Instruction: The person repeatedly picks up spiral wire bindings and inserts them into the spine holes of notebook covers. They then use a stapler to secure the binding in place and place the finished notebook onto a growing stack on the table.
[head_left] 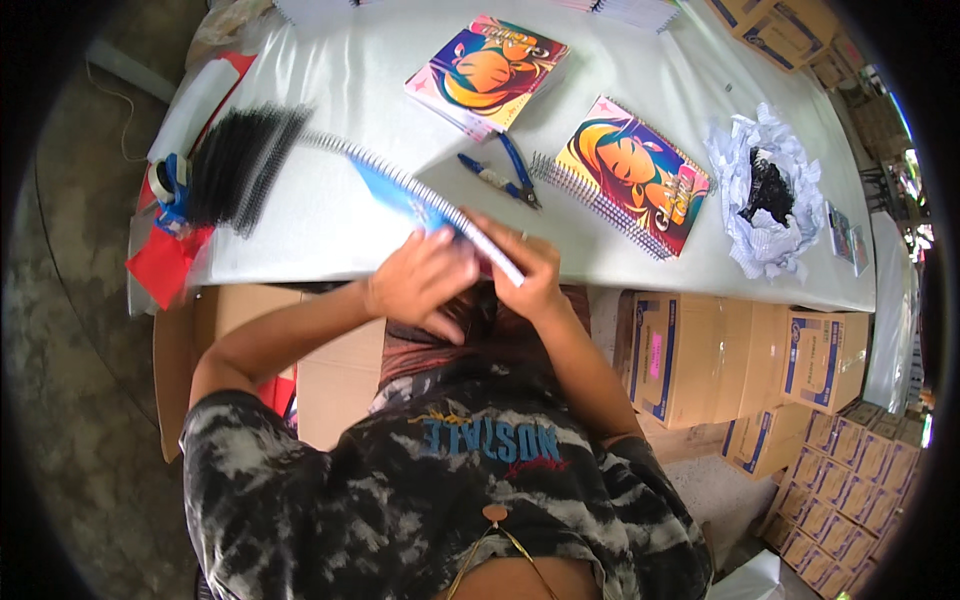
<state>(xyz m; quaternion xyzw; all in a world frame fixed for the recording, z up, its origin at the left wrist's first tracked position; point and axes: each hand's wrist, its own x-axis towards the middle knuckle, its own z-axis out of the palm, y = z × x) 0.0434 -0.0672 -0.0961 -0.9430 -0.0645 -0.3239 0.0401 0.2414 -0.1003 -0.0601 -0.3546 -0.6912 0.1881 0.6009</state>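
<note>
"Where's the slim notebook with the blue cover and metal-looking spiral edge?"

"Slanted over the front of the white-covered worktop, between the hands."

"How do they stand?"

"The right hand is closed around its near end. The left hand is blurred, open with fingers spread, by the cover; whether it touches, I can't tell."

"What's around?"

"Blue-handled metal pliers beyond, between two colourful illustrated spiral notebook stacks, and a heap of black spiral coils leftward."
</note>
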